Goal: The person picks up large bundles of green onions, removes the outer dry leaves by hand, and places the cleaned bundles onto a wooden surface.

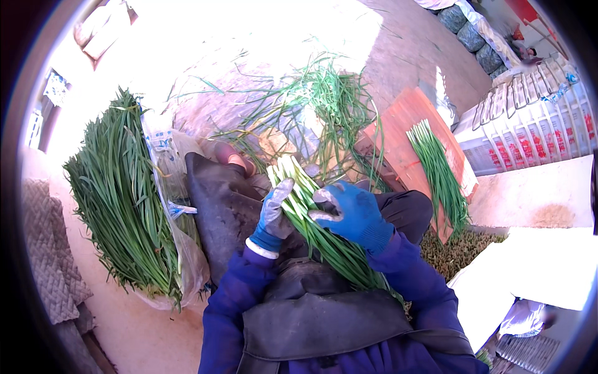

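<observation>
One finished-looking bunch (439, 171) of green stalks is laid straight on the wooden board (397, 124) at the right, and the stalks in hand (333, 246), lying slantwise over the lap (302, 274), seem only partly tidied. Their pale ends are gripped by the curled fingers of the left hand (274, 215), while the right hand (355, 215) is rested against them, thumb and fingers spread, with no firm grip visible. Much is apparently left to be handled in the big pile (124, 199) at the left, partly wrapped in clear plastic (192, 258), and loose leaves (330, 100) are strewn ahead.
</observation>
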### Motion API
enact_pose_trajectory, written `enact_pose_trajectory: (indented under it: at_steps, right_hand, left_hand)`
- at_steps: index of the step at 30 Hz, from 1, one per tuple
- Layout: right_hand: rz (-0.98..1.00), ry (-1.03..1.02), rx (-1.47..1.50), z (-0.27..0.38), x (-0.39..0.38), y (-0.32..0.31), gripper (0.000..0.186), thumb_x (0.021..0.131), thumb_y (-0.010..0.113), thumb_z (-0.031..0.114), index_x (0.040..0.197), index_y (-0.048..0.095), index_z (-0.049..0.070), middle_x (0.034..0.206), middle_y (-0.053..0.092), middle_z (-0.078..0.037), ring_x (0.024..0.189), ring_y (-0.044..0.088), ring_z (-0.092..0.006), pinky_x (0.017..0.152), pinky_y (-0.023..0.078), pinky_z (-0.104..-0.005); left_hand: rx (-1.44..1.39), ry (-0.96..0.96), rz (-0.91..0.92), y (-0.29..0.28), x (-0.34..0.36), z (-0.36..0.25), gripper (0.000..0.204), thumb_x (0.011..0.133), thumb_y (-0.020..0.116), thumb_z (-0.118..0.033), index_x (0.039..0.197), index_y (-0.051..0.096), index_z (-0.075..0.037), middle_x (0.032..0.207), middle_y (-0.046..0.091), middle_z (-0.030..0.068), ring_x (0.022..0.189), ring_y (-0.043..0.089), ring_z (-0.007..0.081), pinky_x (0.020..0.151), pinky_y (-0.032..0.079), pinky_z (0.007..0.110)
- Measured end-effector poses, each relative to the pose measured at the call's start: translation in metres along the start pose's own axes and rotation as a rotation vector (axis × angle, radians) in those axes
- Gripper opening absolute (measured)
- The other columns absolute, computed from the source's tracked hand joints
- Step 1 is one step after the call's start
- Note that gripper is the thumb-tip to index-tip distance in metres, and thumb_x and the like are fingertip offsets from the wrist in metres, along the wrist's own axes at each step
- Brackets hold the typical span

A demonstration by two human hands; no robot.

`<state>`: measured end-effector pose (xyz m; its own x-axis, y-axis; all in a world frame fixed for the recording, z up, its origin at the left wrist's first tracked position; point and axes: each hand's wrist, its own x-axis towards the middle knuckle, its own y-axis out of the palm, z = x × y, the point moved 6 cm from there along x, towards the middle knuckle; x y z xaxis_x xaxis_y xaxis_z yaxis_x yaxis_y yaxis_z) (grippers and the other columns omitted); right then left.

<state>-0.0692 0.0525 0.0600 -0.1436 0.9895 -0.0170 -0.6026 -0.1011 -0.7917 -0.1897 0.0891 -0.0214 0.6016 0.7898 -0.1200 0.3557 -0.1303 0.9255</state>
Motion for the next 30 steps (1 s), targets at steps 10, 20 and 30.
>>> enact_pose_trajectory:
  at_steps: [10,20,30]
  right_hand:
    - [0.209,0.098,0.348,-0.012,0.026,0.004,0.026,0.082,0.063,0.025,0.097,0.058,0.004,0.075,0.062,-0.016,0.066,0.063,-0.0285,0.058,0.046,-0.0361]
    - [-0.394,-0.336,-0.541,0.038,0.139,-0.119,0.041,0.085,0.063,0.031,0.119,0.055,0.011,0.102,0.061,-0.012,0.086,0.062,-0.0291,0.072,0.051,-0.0382]
    - [-0.017,-0.005,0.160,0.004,-0.003,0.080,0.108,0.067,0.076,0.045,0.144,0.014,0.001,0.125,0.048,-0.024,0.104,0.056,-0.0395,0.081,0.047,-0.0451]
  left_hand:
    - [0.207,0.160,0.085,-0.032,-0.009,0.000,0.069,0.078,0.073,-0.038,0.124,0.041,0.002,0.105,0.061,0.0143,0.095,0.063,0.0246,0.085,0.053,0.037]
    - [0.150,0.058,-0.027,-0.018,-0.008,-0.008,0.041,0.083,0.066,-0.027,0.109,0.054,0.003,0.095,0.061,0.0124,0.089,0.062,0.0225,0.075,0.054,0.033]
    - [-0.098,0.218,-0.267,-0.035,-0.005,-0.030,0.015,0.089,0.053,-0.018,0.093,0.054,-0.004,0.083,0.056,0.0086,0.082,0.056,0.0233,0.076,0.049,0.038]
